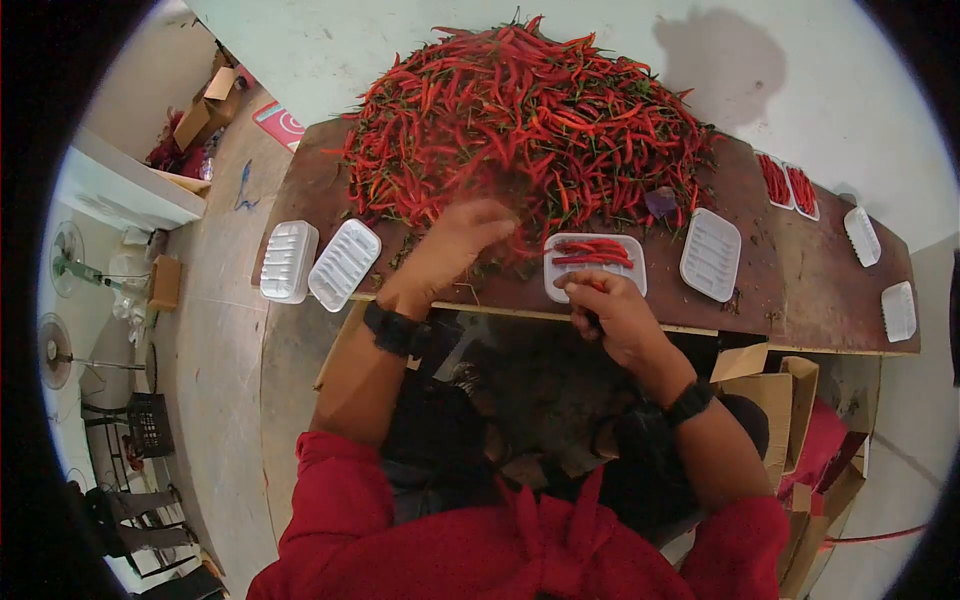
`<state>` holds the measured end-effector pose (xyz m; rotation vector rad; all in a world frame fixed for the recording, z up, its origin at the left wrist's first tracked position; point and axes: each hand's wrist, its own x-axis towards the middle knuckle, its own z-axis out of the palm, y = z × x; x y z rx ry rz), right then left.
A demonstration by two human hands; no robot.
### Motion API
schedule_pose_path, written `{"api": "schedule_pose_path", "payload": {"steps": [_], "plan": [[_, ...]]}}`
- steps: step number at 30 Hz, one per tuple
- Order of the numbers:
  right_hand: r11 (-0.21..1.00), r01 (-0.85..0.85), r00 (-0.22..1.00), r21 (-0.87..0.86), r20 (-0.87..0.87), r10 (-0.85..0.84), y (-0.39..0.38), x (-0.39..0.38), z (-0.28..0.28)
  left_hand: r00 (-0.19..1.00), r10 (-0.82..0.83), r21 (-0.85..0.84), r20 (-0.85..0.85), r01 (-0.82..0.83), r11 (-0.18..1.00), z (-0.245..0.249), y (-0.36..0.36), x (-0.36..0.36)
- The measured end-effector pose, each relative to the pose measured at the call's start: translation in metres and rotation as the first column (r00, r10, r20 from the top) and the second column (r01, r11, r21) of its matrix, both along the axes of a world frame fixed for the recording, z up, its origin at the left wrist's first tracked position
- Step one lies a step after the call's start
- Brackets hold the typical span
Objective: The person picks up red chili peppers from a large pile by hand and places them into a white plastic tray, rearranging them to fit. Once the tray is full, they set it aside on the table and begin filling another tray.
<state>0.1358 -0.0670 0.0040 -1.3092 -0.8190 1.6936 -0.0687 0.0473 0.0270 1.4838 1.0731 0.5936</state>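
A large heap of red chili peppers [530, 120] with green stems covers the back of the brown table. At its front edge is my left hand [465, 235], fingers bent toward the peppers and blurred. Red peppers lie right by those fingertips, and I cannot tell whether they are gripped. My right hand [615, 310] is closed in front of a white foam tray [640, 262], with a bit of red pepper showing at its fingers. Several red peppers [595, 252] lie side by side in that tray, behind my right hand.
Ribbed white trays [290, 262] stand at the table's left end, another tray [711, 255] right of the heap. Two filled trays [787, 186] lie farther right, with more white trays [899, 311] beyond. Cardboard boxes [765, 400] are below the table; a fan [68, 262] stands left.
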Motion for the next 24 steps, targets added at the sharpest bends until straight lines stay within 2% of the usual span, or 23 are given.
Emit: {"api": "schedule_pose_path", "payload": {"steps": [3,5,9,11,12,14,18,20,22,24], "plan": [[1.000,-0.011,1.000,0.024,-0.020,0.011,0.003,-0.001,-0.005,0.995,-0.088,0.004,0.041,0.088,0.996,-0.009,0.001,0.003],[0.999,-0.016,0.999,0.033,-0.038,0.017,0.004,-0.003,-0.005,0.986,0.013,0.257,-0.164,0.030,0.966,-0.012,0.003,0.003],[1.000,0.025,0.999,0.014,-0.024,-0.024,0.005,-0.007,-0.002,0.974,0.136,0.353,-0.183,-0.064,0.933,-0.019,0.011,-0.001],[0.999,0.034,0.999,0.008,-0.017,-0.034,0.004,-0.006,-0.003,0.989,0.106,0.167,-0.106,-0.087,0.982,-0.012,0.005,-0.001],[0.999,0.030,0.999,0.033,-0.013,-0.029,0.005,-0.005,-0.006,0.989,0.103,0.165,-0.106,-0.085,0.983,-0.011,0.002,0.001],[0.998,0.027,1.000,0.055,-0.007,-0.026,0.005,-0.005,-0.006,0.998,-0.044,-0.012,0.054,0.045,0.999,-0.011,-0.006,0.007],[0.996,0.043,0.998,0.076,0.049,-0.047,0.004,-0.009,0.000,0.992,-0.120,-0.106,0.048,0.125,0.987,-0.005,-0.026,0.024],[0.995,0.024,0.997,0.097,0.074,-0.032,0.003,-0.009,0.000,0.971,-0.166,-0.176,0.170,0.195,0.965,-0.014,-0.031,0.028],[0.993,-0.004,0.985,0.115,0.173,-0.016,0.002,-0.008,0.001,0.965,-0.167,-0.174,0.200,0.203,0.964,-0.015,-0.036,0.034],[0.995,0.000,0.983,0.101,0.181,-0.018,0.001,-0.007,0.004,0.959,-0.167,-0.171,0.230,0.209,0.963,-0.013,-0.038,0.035]]}}
